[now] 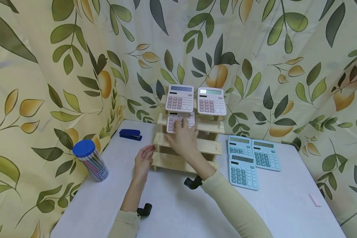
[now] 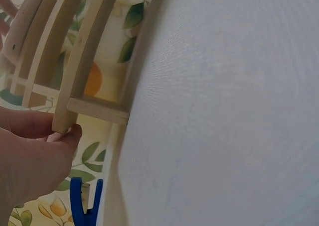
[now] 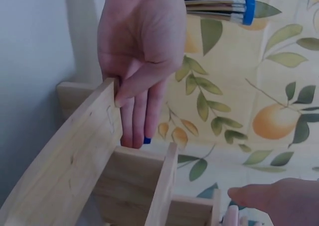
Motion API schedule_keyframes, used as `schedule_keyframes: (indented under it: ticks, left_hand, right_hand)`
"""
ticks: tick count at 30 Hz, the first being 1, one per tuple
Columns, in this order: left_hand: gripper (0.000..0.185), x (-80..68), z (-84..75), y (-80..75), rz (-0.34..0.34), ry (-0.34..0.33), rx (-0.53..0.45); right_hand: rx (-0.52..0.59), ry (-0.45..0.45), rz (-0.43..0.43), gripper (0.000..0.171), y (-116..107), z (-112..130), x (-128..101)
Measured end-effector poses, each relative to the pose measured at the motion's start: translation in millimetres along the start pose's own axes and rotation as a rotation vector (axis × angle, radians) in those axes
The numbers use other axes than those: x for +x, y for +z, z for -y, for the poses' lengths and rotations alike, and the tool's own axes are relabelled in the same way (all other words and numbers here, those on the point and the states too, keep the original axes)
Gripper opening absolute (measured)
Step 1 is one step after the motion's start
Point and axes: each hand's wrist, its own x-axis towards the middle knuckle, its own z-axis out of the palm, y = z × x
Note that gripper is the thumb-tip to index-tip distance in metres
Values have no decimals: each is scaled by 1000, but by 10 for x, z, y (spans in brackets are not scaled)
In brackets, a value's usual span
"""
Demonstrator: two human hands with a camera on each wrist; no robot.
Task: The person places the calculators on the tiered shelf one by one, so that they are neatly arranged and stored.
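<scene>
A stepped wooden rack [image 1: 182, 163] stands on the table. My left hand [image 1: 144, 159] pinches the left end of its lowest board; the left wrist view shows thumb and fingers [image 2: 37, 159] around that end. Two pink-and-white calculators lean side by side at the top, the left one [image 1: 179, 99] and the right one [image 1: 212, 101]. Just below the left one, a third pink calculator [image 1: 171, 119] leans on a lower step. My right hand [image 1: 182, 138] lies over it with fingers extended onto its keys, hiding part of it. In the right wrist view the thumb [image 3: 259, 195] is straight near its edge.
Right of the rack lie three light-blue calculators, the front one [image 1: 243, 172] overlapping another. A dark blue stapler [image 1: 131, 134] sits left of the rack. A clear blue-lidded tub [image 1: 92, 162] of pencils stands further left. Leaf-patterned curtain [image 1: 241, 43] encloses the table's back and sides.
</scene>
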Motion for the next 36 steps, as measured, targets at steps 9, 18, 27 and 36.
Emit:
schedule_keyframes:
  ticks: [9,18,27,36]
  left_hand:
    - [64,-18,-11,32,5,-21,14]
    - [64,5,14,53,25,-17,-1]
    - [64,-4,-10,48,17,-15,0]
    - [64,16,6,-24,9,-12,13]
  right_hand:
    - [11,-23,23,76,30,24,-27]
    - [28,-89,-32,71,32,-36,-49]
    - [48,-153,-87,55,-85,-191,-90]
    - [94,-200,-129,50,-313,-303,-281]
